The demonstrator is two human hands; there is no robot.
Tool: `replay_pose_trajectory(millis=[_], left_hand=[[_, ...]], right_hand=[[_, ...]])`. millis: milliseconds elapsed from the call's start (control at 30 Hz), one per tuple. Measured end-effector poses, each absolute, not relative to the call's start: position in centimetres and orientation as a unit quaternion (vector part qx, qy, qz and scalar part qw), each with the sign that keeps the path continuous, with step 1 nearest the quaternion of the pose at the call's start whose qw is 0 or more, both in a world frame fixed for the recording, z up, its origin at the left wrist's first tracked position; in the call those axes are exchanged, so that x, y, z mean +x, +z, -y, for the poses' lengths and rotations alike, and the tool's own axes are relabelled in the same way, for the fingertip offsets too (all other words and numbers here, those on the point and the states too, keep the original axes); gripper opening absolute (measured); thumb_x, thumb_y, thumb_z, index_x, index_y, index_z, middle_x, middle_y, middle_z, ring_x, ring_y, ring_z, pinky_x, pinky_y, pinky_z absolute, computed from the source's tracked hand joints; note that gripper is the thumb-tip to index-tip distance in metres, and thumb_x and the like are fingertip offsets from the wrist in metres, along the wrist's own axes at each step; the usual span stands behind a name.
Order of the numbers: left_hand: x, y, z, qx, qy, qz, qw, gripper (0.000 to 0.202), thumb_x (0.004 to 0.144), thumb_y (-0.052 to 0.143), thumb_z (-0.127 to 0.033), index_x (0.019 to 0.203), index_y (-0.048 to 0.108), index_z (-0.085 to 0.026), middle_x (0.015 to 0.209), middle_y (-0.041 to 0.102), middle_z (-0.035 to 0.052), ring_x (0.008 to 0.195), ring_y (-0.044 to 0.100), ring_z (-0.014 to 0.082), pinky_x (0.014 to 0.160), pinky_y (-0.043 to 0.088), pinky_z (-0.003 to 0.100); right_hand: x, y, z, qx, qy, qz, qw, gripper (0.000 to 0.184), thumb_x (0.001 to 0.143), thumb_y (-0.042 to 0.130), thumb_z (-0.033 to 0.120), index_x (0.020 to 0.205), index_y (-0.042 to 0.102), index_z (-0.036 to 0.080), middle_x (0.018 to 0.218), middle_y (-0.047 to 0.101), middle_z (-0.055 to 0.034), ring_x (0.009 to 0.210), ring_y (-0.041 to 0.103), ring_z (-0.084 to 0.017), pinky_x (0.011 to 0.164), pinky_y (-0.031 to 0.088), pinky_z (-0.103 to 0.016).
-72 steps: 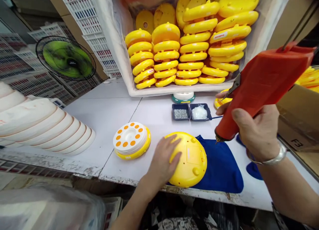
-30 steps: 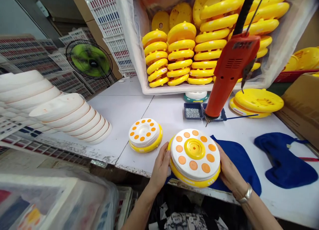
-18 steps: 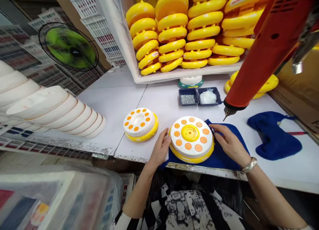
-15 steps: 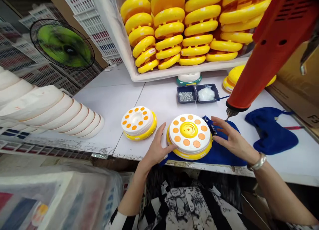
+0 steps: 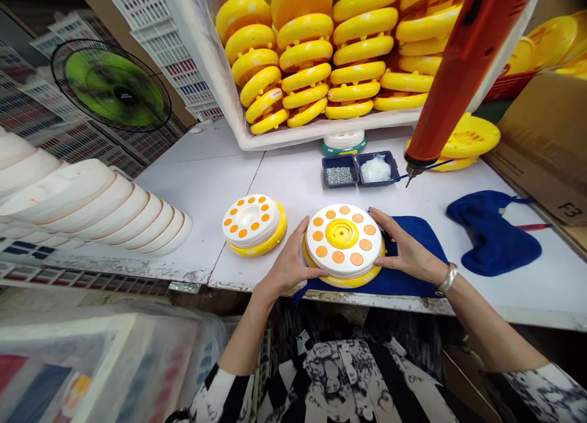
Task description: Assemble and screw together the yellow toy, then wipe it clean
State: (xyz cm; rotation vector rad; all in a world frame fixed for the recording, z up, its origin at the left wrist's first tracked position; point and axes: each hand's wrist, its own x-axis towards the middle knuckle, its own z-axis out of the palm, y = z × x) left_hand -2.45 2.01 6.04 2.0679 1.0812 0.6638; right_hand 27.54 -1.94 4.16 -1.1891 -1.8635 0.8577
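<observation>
Round yellow plastic disc (image 5: 343,241) with a white, orange-dotted top lies flat on a dark blue cloth (image 5: 415,235), near the front edge of the white worktop (image 5: 238,184) and about mid-frame on my feed. Both hands are on it. My left hand (image 5: 288,255) has its fingers spread around the disc's near left rim, and my right hand (image 5: 406,246) is spread the same way around its right rim, so the disc is held between them. Just left of my left hand, a second yellow-and-white dotted disc (image 5: 251,222) sits directly on the worktop. Farther back are two small dark trays side by side, the left one holding tiny silver metal pieces (image 5: 338,175) and the right one a white lump (image 5: 376,169). An orange-red electric screwdriver (image 5: 452,87) hangs down at the right, its bit tip (image 5: 409,175) just beside the right tray and well clear of my hands. A second dark blue cloth (image 5: 493,230) lies on the right of the worktop, with loose yellow discs (image 5: 468,139) beyond it. At the far side, a white lined bin (image 5: 293,139) holds stacks of yellow discs (image 5: 305,62), and white bowl-shaped covers (image 5: 77,203) lie stacked on the left.
</observation>
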Motion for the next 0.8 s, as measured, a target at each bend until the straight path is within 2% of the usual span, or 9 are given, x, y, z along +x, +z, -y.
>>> replay_pose_trajectory(millis=[300, 600, 800], left_hand=[[-2.52, 5.77, -1.83, 0.791, 0.263, -0.424, 0.353, 0.118, 0.061, 0.084, -0.049, 0.152, 0.013, -0.025, 0.156, 0.023, 0.0145, 0.142, 0.024, 0.0342, 0.117, 0.02, 0.051], [-3.07, 5.44, -1.97, 0.801, 0.229, -0.429, 0.348, 0.118, 0.064, 0.08, -0.053, 0.153, 0.008, -0.023, 0.157, 0.016, 0.0156, 0.144, 0.018, 0.0329, 0.118, 0.015, 0.05], [-2.61, 5.8, -1.97, 0.796, 0.245, -0.425, 0.355, 0.118, 0.063, 0.082, -0.05, 0.152, 0.01, -0.024, 0.157, 0.017, 0.0148, 0.142, 0.023, 0.0317, 0.117, 0.019, 0.048]], right_hand=[[27.56, 3.85, 1.14, -0.458, 0.352, 0.729, 0.366, 0.099, 0.075, 0.071, 0.051, 0.152, 0.014, 0.027, 0.157, 0.021, -0.0081, 0.143, 0.025, -0.029, 0.119, 0.021, -0.046], [28.18, 3.66, 1.46, -0.464, 0.353, 0.744, 0.326, 0.097, 0.078, 0.069, 0.05, 0.152, 0.011, 0.026, 0.159, 0.016, -0.0067, 0.146, 0.017, -0.026, 0.121, 0.016, -0.044], [28.06, 3.71, 1.32, -0.465, 0.335, 0.748, 0.336, 0.097, 0.077, 0.07, 0.048, 0.152, 0.013, 0.025, 0.158, 0.017, -0.0075, 0.145, 0.019, -0.026, 0.12, 0.017, -0.044]])
